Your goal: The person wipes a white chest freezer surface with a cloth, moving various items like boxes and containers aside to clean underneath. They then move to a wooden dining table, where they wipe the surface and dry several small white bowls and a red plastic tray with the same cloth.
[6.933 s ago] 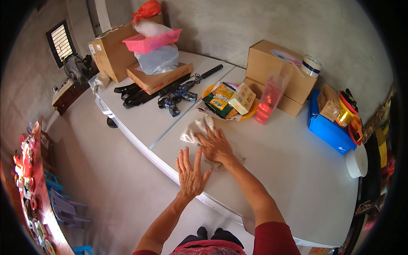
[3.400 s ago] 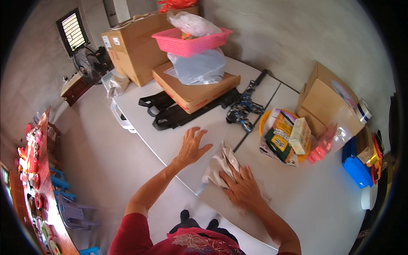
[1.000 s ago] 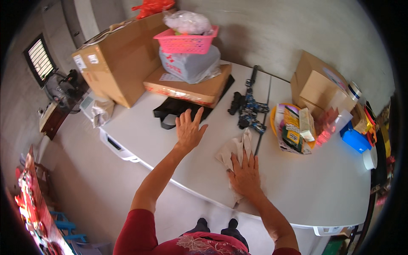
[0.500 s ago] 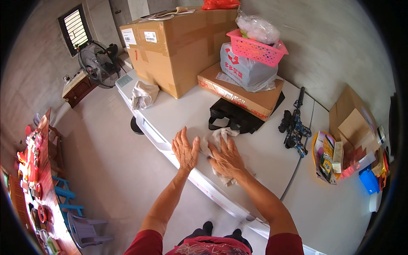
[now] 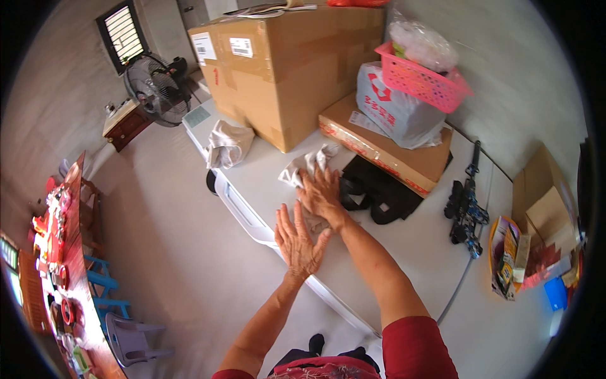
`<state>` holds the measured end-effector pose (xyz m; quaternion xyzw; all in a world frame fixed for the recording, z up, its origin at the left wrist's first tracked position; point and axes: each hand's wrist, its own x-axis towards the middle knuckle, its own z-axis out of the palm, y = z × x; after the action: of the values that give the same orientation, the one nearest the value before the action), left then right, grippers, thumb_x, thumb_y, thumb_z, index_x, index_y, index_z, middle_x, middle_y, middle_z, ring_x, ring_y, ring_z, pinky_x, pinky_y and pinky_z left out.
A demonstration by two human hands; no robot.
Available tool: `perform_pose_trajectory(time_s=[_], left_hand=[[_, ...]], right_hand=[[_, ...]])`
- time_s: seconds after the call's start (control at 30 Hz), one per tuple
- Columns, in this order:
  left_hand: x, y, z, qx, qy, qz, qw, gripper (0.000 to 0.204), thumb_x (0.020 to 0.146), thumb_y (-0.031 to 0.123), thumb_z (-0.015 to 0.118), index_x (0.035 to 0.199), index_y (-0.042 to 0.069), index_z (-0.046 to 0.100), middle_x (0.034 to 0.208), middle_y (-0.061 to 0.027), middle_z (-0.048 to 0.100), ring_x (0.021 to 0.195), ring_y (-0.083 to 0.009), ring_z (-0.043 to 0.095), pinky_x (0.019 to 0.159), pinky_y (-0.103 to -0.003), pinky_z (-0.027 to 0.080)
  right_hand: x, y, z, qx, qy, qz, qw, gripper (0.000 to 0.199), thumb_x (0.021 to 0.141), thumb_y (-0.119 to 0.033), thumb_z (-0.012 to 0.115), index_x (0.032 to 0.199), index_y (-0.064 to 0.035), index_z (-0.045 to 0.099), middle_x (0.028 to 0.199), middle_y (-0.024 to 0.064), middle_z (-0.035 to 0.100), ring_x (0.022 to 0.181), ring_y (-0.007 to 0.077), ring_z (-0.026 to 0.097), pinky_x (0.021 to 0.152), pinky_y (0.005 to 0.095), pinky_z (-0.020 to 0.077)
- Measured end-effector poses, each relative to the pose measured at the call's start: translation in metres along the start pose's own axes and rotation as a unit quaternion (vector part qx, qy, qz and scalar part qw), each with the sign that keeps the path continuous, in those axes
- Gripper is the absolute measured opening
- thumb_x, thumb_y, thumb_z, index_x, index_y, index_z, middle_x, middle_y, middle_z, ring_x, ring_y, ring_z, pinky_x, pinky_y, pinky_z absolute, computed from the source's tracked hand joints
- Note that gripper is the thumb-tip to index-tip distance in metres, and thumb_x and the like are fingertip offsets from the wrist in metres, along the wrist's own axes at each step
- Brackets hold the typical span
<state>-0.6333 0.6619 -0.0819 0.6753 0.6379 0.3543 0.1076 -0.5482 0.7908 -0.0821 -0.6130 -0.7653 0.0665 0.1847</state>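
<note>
My right hand [image 5: 320,194] lies flat, fingers spread, on a crumpled pale cloth [image 5: 292,173] on a white, lid-like top [image 5: 372,252]. Part of the cloth sticks out past the fingertips, and a beige part shows under the palm. My left hand [image 5: 298,249] is open beside the right wrist, near the front edge of the top, and holds nothing. Whether its palm touches the surface I cannot tell. Just right of my right hand lies a black bag [image 5: 385,196] with handles, partly under a flat cardboard box [image 5: 379,148].
A large cardboard box [image 5: 303,76] stands at the back, with a bunched white cloth [image 5: 228,144] beside it. A grey plastic bag [image 5: 394,110] and pink basket [image 5: 423,85] sit on the flat box. Further right are a toy-like gun [image 5: 467,211] and an orange-rimmed basket [image 5: 495,252].
My right hand has slid the cloth forward and left, toward the large box. My left hand has shifted nearer the right wrist. The view has turned slightly, and the black bag's handles lie differently.
</note>
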Motion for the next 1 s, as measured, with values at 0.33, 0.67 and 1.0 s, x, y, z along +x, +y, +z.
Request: perform_pose_trajectory(time_s=[0.33, 0.67, 1.0], left_hand=[[-0.002, -0.004, 0.001, -0.005, 0.010, 0.011, 1.000, 0.091, 0.084, 0.072, 0.033, 0.148, 0.010, 0.011, 0.150, -0.0237, 0.005, 0.140, -0.0394, 0.003, 0.109, -0.053, 0.003], [-0.007, -0.004, 0.006, 0.043, 0.081, 0.009, 0.996, 0.093, 0.082, 0.072, 0.038, 0.148, 0.011, 0.012, 0.151, -0.0221, 0.002, 0.140, -0.0397, -0.004, 0.108, -0.059, -0.004], [-0.070, 0.007, -0.029, -0.108, 0.094, 0.015, 0.990, 0.081, 0.086, 0.065, 0.044, 0.144, 0.011, 0.024, 0.144, -0.0241, 0.017, 0.135, -0.0397, 0.015, 0.108, -0.052, 0.013]], right_hand=[[0.048, -0.037, 0.011, -0.056, -0.050, -0.307, 0.949, 0.045, 0.088, -0.040, 0.050, 0.132, -0.0308, 0.049, 0.145, 0.0054, 0.035, 0.135, 0.0290, 0.026, 0.111, 0.0545, 0.0156], [-0.020, -0.025, -0.003, 0.000, -0.047, -0.346, 0.937, 0.048, 0.085, -0.043, 0.049, 0.131, -0.0278, 0.050, 0.143, 0.0011, 0.039, 0.131, 0.0248, 0.034, 0.111, 0.0540, 0.0145], [-0.145, 0.001, -0.055, -0.021, -0.070, -0.276, 0.958, 0.049, 0.082, -0.051, 0.054, 0.129, -0.0394, 0.048, 0.144, 0.0032, 0.034, 0.131, 0.0318, 0.033, 0.109, 0.0596, 0.0156]])
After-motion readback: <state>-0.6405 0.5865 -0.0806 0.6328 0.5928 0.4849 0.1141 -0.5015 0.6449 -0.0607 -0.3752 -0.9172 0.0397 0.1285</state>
